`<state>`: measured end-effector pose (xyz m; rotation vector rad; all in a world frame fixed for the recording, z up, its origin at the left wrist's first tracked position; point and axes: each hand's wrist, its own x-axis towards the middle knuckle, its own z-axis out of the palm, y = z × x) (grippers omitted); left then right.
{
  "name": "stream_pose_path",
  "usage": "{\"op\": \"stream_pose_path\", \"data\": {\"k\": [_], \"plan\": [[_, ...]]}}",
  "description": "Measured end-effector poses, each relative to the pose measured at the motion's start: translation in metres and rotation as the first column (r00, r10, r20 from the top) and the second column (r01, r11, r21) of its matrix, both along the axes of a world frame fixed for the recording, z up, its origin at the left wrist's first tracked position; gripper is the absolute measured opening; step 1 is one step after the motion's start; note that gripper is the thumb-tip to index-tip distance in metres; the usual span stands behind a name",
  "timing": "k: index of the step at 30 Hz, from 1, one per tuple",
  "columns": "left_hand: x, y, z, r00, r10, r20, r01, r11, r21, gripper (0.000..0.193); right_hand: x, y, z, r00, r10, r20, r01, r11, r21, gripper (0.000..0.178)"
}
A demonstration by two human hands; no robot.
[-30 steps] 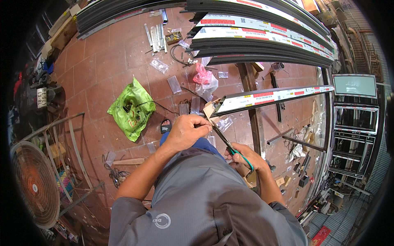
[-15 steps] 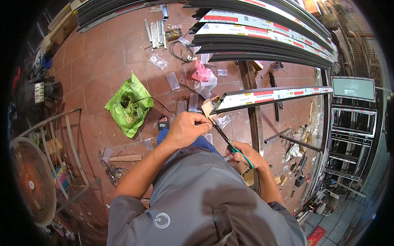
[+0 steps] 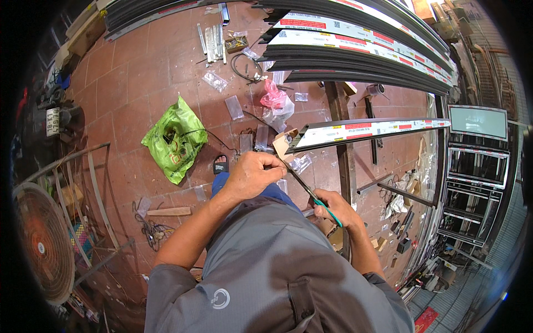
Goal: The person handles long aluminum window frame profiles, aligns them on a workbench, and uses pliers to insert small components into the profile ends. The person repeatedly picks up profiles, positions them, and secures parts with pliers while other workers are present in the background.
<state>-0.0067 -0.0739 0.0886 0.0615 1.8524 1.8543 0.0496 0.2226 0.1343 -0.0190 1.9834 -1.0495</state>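
Observation:
My right hand [image 3: 340, 210] grips the green handles of long scissors [image 3: 327, 212], whose dark blades point up and left toward my other hand. The blades lie together. My left hand [image 3: 251, 175] is closed in a pinch beside the blade tips; whatever sits between its fingertips is too small to make out. Just beyond the tips is a small brown cardboard piece [image 3: 282, 144], by the slanted end of a dark profile bar [image 3: 361, 131] with white and red film. That bar reaches away to the right.
A stack of similar profiles [image 3: 361, 44] lies at the far right. On the tiled floor are a green plastic bag [image 3: 176, 150], a pink and white bag [image 3: 276, 100] and metal strips [image 3: 213, 44]. A large fan [image 3: 44, 247] stands at the left, glazed frames [image 3: 478, 121] at the right.
The scissor blades have closed; they stood slightly apart before. Both hands have stayed almost in place.

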Motion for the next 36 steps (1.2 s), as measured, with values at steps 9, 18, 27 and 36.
{"op": "stream_pose_path", "data": {"k": [9,18,27,36], "plan": [[-0.001,0.000,-0.005,1.000,-0.017,0.014,0.017,1.000,-0.008,0.023,0.000,-0.001,-0.004,1.000,-0.001,-0.007,0.001,1.000,-0.004,0.100],[0.000,0.003,-0.009,1.000,-0.007,0.018,0.007,1.000,-0.008,0.025,0.009,-0.003,-0.012,0.991,-0.130,0.001,0.130,0.989,-0.063,0.094],[-0.001,0.006,-0.013,0.999,-0.040,-0.005,0.040,0.999,-0.036,0.026,0.014,0.007,-0.021,0.985,-0.171,0.016,0.171,0.985,0.008,0.084],[-0.001,0.013,-0.053,0.996,0.071,0.055,-0.067,0.995,-0.068,0.025,0.024,0.008,-0.035,0.848,-0.452,-0.277,0.478,0.878,0.030,0.062]]}}
